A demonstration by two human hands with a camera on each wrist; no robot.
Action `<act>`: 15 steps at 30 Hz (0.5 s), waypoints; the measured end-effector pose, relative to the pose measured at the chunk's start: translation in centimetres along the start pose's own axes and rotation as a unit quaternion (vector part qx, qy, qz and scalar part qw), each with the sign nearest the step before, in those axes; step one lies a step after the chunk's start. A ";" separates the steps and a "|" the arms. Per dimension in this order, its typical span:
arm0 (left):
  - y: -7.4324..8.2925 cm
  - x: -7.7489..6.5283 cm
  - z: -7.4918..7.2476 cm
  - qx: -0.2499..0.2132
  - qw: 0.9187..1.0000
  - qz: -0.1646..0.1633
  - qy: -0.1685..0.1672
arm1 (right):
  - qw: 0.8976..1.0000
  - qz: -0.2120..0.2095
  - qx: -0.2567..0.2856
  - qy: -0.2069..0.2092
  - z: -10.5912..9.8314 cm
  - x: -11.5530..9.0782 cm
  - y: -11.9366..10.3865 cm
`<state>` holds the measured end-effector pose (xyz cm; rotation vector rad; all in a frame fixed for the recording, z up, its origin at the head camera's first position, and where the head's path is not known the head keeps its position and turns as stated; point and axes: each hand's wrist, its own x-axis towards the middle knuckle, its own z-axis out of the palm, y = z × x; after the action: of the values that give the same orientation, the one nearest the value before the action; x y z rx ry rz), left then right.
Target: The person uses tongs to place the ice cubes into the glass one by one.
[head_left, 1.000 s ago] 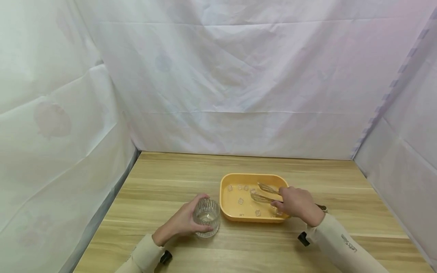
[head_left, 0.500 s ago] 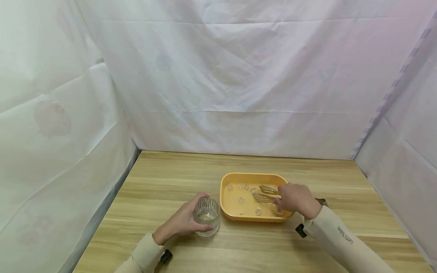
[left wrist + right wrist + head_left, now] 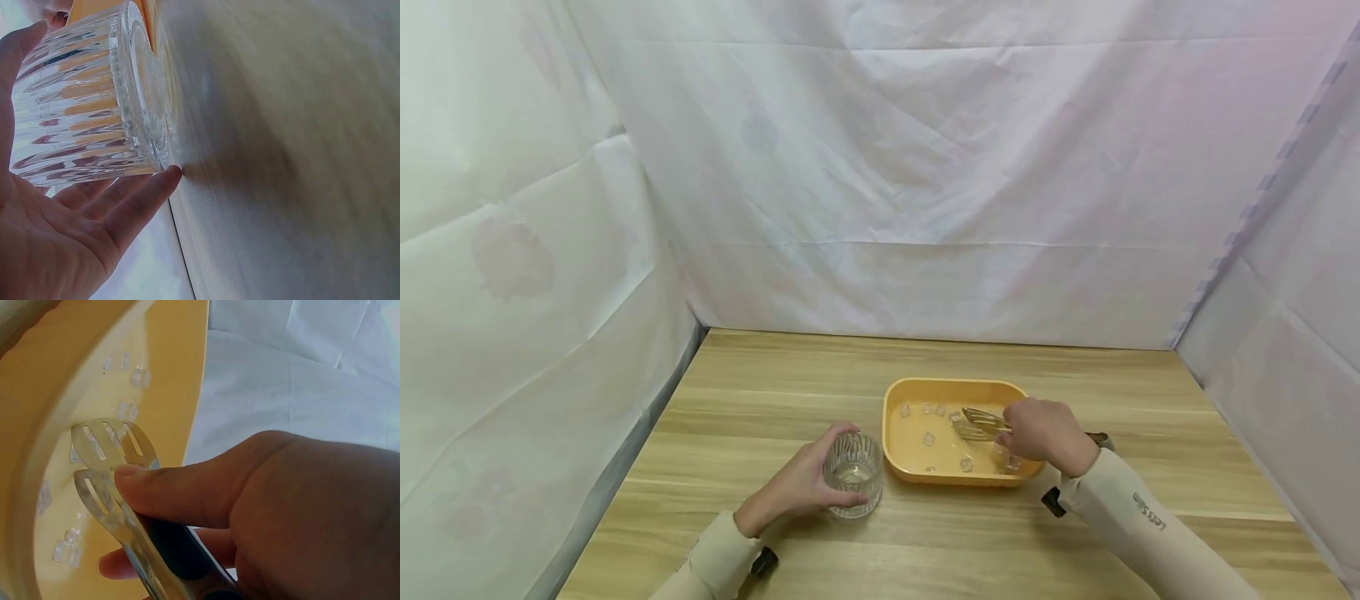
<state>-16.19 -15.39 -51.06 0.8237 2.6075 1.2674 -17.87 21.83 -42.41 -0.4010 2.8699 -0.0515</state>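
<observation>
My left hand (image 3: 801,485) grips a clear ribbed glass (image 3: 854,475) that stands beside the tray, its thumb and fingers on opposite sides. In the left wrist view the glass (image 3: 87,100) has a fingertip near its base. Metal tongs (image 3: 979,425) are held in my right hand (image 3: 1047,432) over the yellow tray (image 3: 917,477). Their slotted tips (image 3: 112,447) reach down inside it, and the thumb lies along one arm. Several clear cubes (image 3: 928,438) are scattered in the tray. Whether a cube lies between the tips is hard to tell.
A wood-grain table (image 3: 790,375) carries everything. White cloth (image 3: 910,167) hangs behind it and along both sides. The tray's raised rim (image 3: 958,382) stands close to the glass on its right.
The tongs' tips have drawn closer together over the tray, and my right hand has shifted slightly left. My left hand and the glass stay in place.
</observation>
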 end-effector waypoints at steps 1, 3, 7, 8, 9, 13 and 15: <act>0.0 0.0 0.0 0.000 1.000 -0.001 0.000 | 1.000 -0.002 0.001 0.003 0.1 0.1 0.0; 0.0 0.0 0.0 -0.001 1.000 0.001 0.000 | 1.000 -0.007 0.002 0.009 0.2 0.1 0.0; -0.1 -0.1 0.0 -0.001 1.000 0.002 -0.001 | 1.000 -0.014 0.006 0.016 0.5 0.0 -0.1; -0.1 -0.1 0.0 0.000 1.000 0.002 0.000 | 1.000 -0.017 0.005 0.020 0.6 0.0 -0.1; -0.1 -0.1 0.0 0.000 1.000 0.002 0.000 | 1.000 -0.019 0.004 0.023 0.7 0.0 -0.1; -0.1 -0.1 0.0 0.002 1.000 -0.001 0.000 | 0.999 -0.028 -0.003 0.041 1.0 0.0 -0.1; -0.1 0.0 0.0 0.003 1.000 -0.002 -0.001 | 0.998 -0.032 -0.006 0.050 1.1 0.0 -0.1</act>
<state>-16.17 -15.43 -51.13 0.8185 2.6119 1.2587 -17.56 21.75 -43.47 -0.5079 2.9559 -0.0679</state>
